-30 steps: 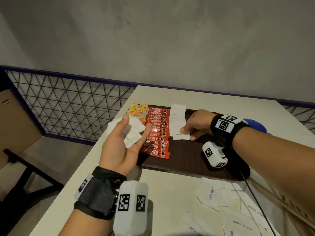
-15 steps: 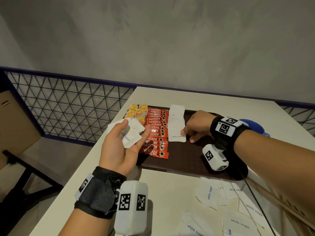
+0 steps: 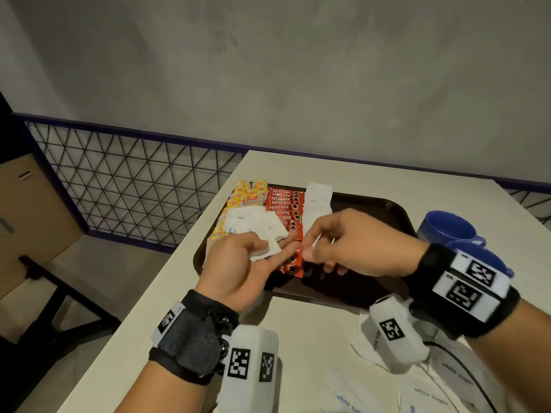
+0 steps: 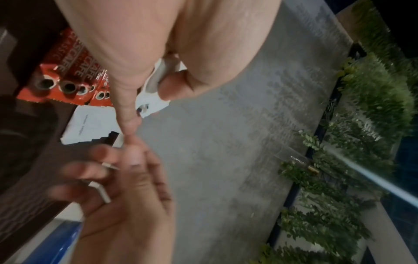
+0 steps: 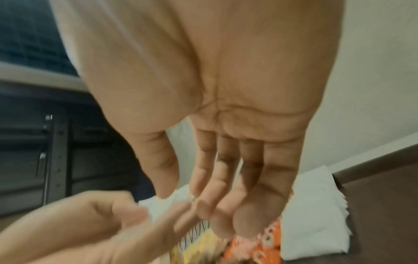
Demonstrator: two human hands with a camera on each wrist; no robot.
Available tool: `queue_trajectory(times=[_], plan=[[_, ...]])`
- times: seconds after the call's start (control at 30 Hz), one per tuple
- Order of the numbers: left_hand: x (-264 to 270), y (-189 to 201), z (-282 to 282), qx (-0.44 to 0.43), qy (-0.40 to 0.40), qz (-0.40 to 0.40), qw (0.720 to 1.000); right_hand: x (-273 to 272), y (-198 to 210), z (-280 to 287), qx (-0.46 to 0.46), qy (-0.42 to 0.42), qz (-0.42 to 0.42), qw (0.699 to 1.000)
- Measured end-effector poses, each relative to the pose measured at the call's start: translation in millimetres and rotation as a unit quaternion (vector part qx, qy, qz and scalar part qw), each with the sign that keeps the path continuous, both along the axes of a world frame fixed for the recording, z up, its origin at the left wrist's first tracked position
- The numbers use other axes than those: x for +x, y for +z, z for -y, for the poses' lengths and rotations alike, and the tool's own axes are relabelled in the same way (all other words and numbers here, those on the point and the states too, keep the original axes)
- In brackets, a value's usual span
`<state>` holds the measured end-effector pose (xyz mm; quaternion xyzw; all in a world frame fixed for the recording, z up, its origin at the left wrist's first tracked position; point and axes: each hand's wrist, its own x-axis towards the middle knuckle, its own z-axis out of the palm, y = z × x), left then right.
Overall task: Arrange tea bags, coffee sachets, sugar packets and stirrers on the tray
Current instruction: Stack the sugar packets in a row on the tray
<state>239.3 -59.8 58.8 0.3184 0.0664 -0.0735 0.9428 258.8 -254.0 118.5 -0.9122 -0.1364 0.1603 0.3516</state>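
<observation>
Left hand (image 3: 238,263) — grip clamped on fan of sugar packets (image 3: 256,226), above tray (image 3: 384,205). Right hand (image 3: 354,245) — grip apart, fingertips reaching that fan, over tray's coffee sachets (image 3: 283,201).

1 tray (image 3: 369,204), 2 blue mugs (image 3: 447,231), 2 hands (image 3: 238,263); sachets, tea bags, sugar pkts overlap, can't count.

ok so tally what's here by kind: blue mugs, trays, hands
blue mugs: 2
brown tray: 1
hands: 2, left hand gripping sugar packets, right hand
total: 5
</observation>
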Motion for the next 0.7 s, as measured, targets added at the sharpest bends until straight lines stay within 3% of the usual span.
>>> queue_trajectory(times=[0.13, 0.23, 0.43, 0.6, 0.7], plan=[[-11.3, -0.4, 10.8, 0.075, -0.104, 0.045, 0.991, -11.4, 12.4, 9.5, 0.150, -0.077, 0.071, 0.983], [-16.5, 0.4, 17.0, 0.118, -0.149, 0.067, 0.979, -13.6, 6.9, 13.0, 0.191, -0.099, 0.078, 0.974], [-20.6, 2.0, 21.6, 0.184, -0.141, 0.077, 0.970, -15.7, -3.7, 11.3, 0.217, -0.066, 0.049, 0.973], [-21.9, 2.1, 25.3, 0.183, -0.140, 0.093, 0.969, -12.7, -0.3, 19.9, 0.218, -0.002, 0.009, 0.976], [-19.1, 2.5, 25.0, 0.164, -0.131, 0.095, 0.973, -11.4, -1.1, 27.7, 0.234, -0.018, 0.001, 0.972]])
